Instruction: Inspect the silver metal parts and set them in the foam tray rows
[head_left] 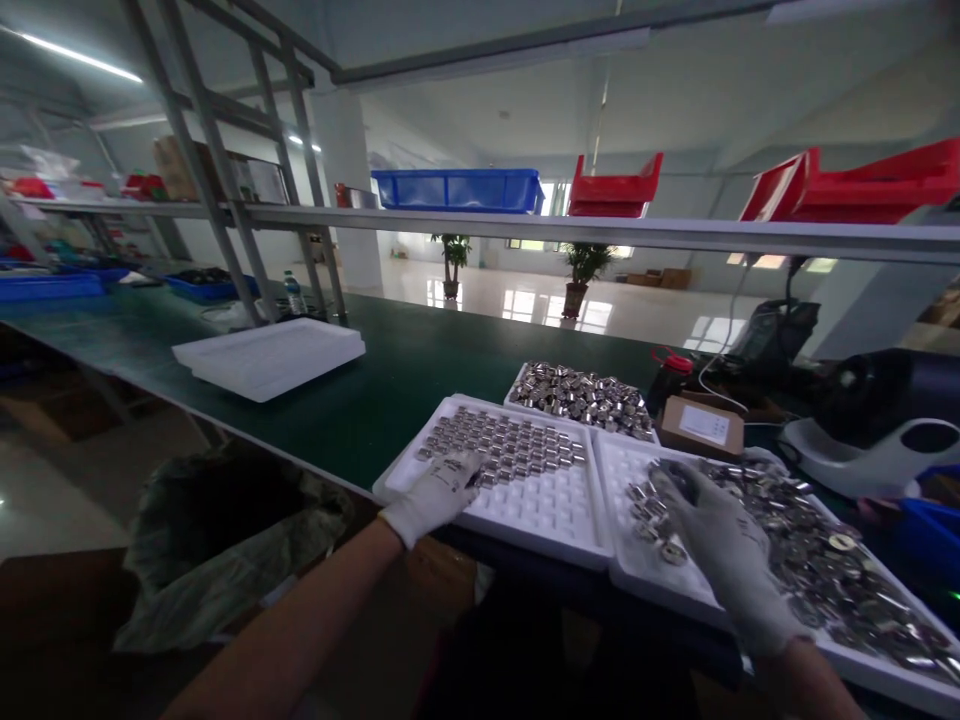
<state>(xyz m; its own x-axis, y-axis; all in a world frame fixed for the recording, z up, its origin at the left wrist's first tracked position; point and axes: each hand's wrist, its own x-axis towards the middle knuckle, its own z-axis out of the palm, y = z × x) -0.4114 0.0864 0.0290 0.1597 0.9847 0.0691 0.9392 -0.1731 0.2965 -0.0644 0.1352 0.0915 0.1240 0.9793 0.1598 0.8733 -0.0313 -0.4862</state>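
My left hand (446, 487), in a white glove, is over the front left of a white moulded tray (525, 520). Its fingers curl down beside closely set rows of small metal cylinders (510, 440); whatever is between them is hidden. The tray's front right part shows bare pockets. My right hand (716, 535), also gloved, reaches into a second white tray (626, 555) heaped with loose metal cylinders (832, 570). Its fingers bend down among the parts, their tips partly hidden, so I cannot make out what they grip.
Behind stands another white tray of loose metal cylinders (577, 393). A cardboard box (703, 427) and a red-lidded bottle (670, 375) sit to its right. Stacked white trays (270, 355) lie left on the green bench (405, 340). A shelf (480, 222) crosses above, with blue and red bins.
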